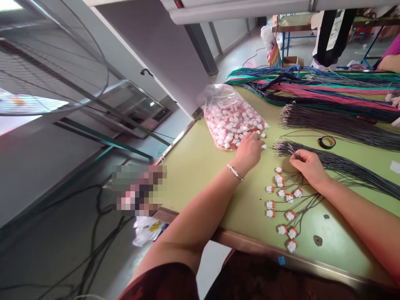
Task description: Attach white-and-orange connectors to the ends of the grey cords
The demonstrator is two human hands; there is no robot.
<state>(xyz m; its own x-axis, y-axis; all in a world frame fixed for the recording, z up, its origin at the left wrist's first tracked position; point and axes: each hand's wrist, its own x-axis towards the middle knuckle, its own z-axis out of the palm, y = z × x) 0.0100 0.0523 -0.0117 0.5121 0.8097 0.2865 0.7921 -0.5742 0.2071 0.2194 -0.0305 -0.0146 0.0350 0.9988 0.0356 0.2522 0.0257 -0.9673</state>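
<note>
Left hand (pixel 249 151) beside connector bag (pixel 229 118), close to white connector (pixel 264 146); cannot tell if gripping. Right hand (pixel 309 167) pinches grey wires (pixel 291 148). Wired connectors (pixel 290 215) lie near, on worktop (pixel 193 175).

Roll of tape (pixel 326 147) lies on the green tabletop (pixel 190 171) | Blue, green and pink cable bundles (pixel 300 84) stretch across its far side | Wire-caged fan (pixel 40 68) looms upper left | Blue-legged table (pixel 300 28) stands beyond
</note>
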